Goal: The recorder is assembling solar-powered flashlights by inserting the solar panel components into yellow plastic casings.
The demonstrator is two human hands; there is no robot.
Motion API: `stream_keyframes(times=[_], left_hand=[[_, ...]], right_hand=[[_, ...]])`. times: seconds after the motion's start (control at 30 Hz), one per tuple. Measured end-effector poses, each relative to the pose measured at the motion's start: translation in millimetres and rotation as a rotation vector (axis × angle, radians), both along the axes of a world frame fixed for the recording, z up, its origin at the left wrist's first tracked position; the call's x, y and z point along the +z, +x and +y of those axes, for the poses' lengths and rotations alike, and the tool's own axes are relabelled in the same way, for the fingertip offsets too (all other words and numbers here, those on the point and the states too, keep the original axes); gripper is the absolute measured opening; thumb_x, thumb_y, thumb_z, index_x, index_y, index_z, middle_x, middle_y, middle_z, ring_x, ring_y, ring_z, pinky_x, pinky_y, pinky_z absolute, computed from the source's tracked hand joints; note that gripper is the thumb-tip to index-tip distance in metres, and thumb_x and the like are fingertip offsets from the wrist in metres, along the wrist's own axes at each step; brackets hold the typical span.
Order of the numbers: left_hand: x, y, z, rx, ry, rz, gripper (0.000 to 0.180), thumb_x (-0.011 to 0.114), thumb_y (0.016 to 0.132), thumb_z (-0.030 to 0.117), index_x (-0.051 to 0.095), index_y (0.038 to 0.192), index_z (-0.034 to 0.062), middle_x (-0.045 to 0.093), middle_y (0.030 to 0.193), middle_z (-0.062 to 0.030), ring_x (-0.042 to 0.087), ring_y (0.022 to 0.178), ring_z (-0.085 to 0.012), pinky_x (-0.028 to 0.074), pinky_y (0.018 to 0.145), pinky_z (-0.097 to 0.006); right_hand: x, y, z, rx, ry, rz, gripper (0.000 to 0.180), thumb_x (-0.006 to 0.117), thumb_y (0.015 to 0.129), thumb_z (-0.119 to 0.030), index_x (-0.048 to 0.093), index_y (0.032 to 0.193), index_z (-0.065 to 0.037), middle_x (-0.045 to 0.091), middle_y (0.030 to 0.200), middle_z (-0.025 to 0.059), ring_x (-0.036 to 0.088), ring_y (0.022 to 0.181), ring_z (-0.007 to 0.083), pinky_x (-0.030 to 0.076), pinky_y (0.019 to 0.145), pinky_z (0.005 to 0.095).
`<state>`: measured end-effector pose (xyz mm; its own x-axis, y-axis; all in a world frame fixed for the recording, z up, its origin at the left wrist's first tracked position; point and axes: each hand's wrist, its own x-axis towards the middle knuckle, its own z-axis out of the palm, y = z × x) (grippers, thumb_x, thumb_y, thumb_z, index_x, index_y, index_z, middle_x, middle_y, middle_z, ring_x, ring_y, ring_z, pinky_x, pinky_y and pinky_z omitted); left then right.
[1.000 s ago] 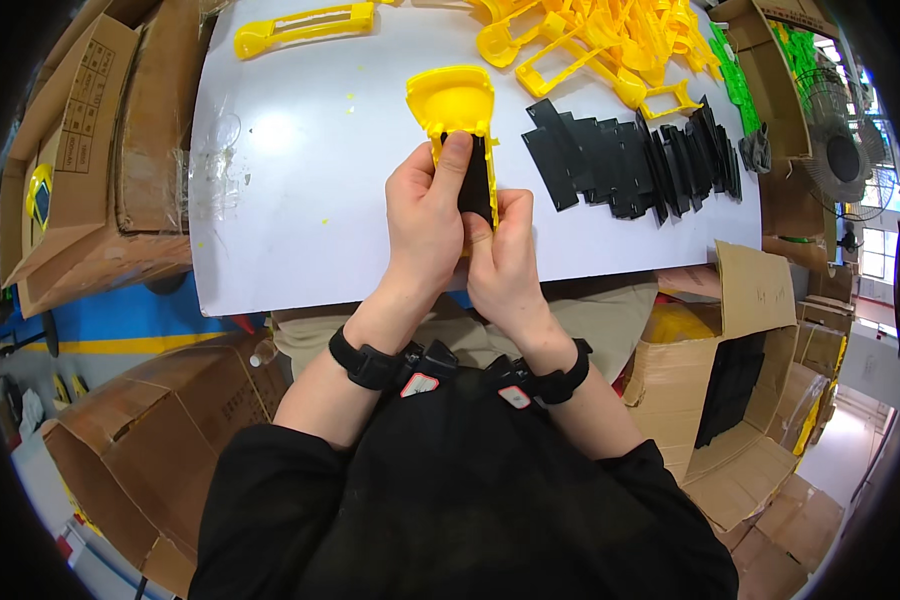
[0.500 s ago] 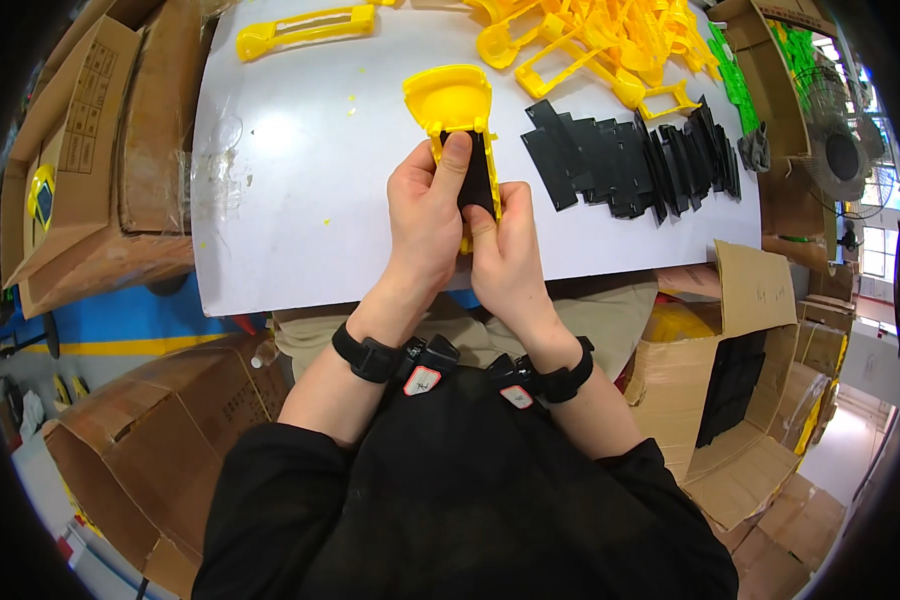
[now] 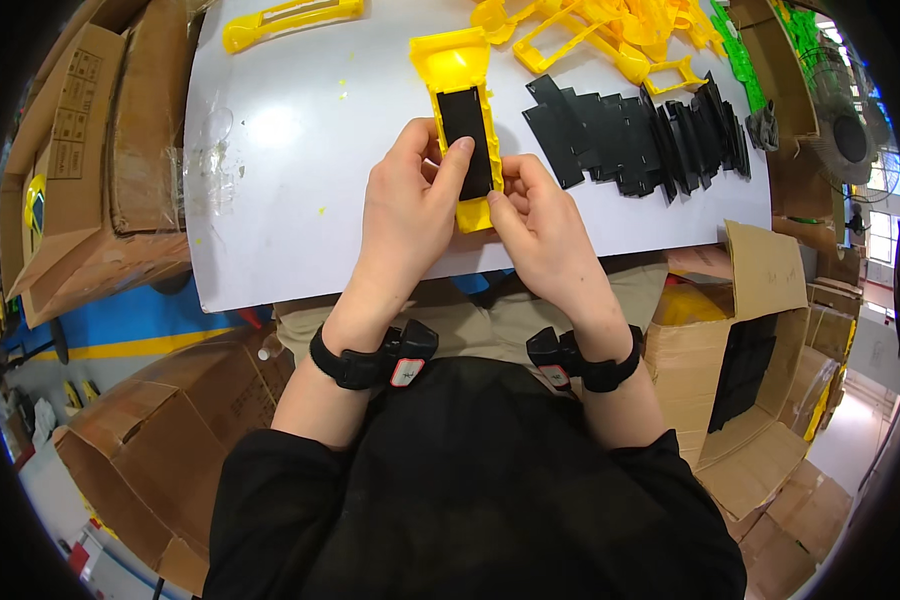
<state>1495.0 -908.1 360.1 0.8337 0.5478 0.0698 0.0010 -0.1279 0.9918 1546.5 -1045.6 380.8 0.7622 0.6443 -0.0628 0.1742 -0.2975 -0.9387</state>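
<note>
Between my hands, over the white table, is a yellow plastic frame [image 3: 450,62] with a wide, scooped far end. A flat black panel [image 3: 463,115] lies inside the frame along its length. My left hand [image 3: 410,195] grips the frame's left side, its thumb pressed on the black panel. On the right edge near the close end, my right hand [image 3: 545,215] holds the frame with bent fingers, its thumb by the panel's lower corner. The fingers beneath the frame are partly hidden.
Black panels [image 3: 600,140] lie fanned out on the white table [image 3: 280,200], right of my hands. Behind them is a heap of yellow frames [image 3: 630,40]; another yellow frame [image 3: 295,20] lies far left. Cardboard boxes [image 3: 720,370] stand on both sides.
My right hand has shifted right and my left hand slightly left, uncovering more of the black panel. The yellow frame's scooped end has moved farther away.
</note>
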Motion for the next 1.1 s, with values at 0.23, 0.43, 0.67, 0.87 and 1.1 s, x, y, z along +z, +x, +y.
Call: stream_keyframes(times=[0.23, 0.43, 0.67, 0.87, 1.1], left_hand=[[-4.5, -6.4, -8.6, -0.145, -0.144, -0.022, 0.030, 0.064, 0.082, 0.009, 0.058, 0.108, -0.0036, 0.065, 0.089, -0.0082, 0.061, 0.075, -0.0141, 0.050, 0.060, -0.025], [-4.3, -8.6, -8.7, -0.171, -0.127, 0.038, 0.028, 0.063, 0.081, 0.006, 0.057, 0.106, -0.0044, 0.065, 0.090, -0.0086, 0.060, 0.077, -0.0125, 0.049, 0.066, -0.024], [11.4, 0.7, -9.8, -0.087, -0.413, -0.045, 0.021, 0.062, 0.093, 0.018, 0.058, 0.088, -0.0016, 0.061, 0.077, -0.0025, 0.053, 0.067, -0.0053, 0.043, 0.059, -0.023], [20.3, 5.2, -22.3, 0.007, -0.358, -0.092, 0.029, 0.058, 0.095, 0.026, 0.058, 0.084, -0.0011, 0.057, 0.068, -0.0012, 0.047, 0.061, -0.0057, 0.040, 0.055, -0.024], [23.0, 5.1, -27.9, 0.051, -0.694, -0.106, 0.028, 0.060, 0.094, 0.025, 0.060, 0.082, -0.0002, 0.059, 0.070, -0.0014, 0.050, 0.060, -0.0052, 0.041, 0.054, -0.023]], right_hand=[[-6.5, 4.7, -4.8, -0.111, 0.036, -0.029, 0.018, 0.052, 0.090, -0.002, 0.048, 0.106, 0.006, 0.063, 0.080, 0.0143, 0.064, 0.068, 0.0211, 0.050, 0.064, 0.0315], [-10.7, 4.1, -3.6, -0.123, 0.070, -0.044, 0.015, 0.051, 0.090, -0.003, 0.047, 0.103, 0.004, 0.061, 0.080, 0.0151, 0.063, 0.070, 0.0207, 0.049, 0.062, 0.0318], [-7.4, -10.7, -2.4, -0.056, 0.000, -0.044, 0.016, 0.045, 0.094, -0.006, 0.039, 0.105, 0.004, 0.057, 0.086, 0.0172, 0.059, 0.072, 0.0259, 0.048, 0.067, 0.0375], [-9.4, -19.5, 4.2, -0.016, 0.150, -0.066, 0.019, 0.042, 0.096, -0.005, 0.033, 0.111, 0.004, 0.055, 0.092, 0.0179, 0.058, 0.077, 0.0231, 0.048, 0.068, 0.0351], [-3.3, -24.1, 6.9, -0.063, 0.149, 0.033, 0.017, 0.044, 0.096, -0.004, 0.035, 0.109, 0.004, 0.056, 0.090, 0.0160, 0.059, 0.075, 0.0205, 0.048, 0.066, 0.0314]])
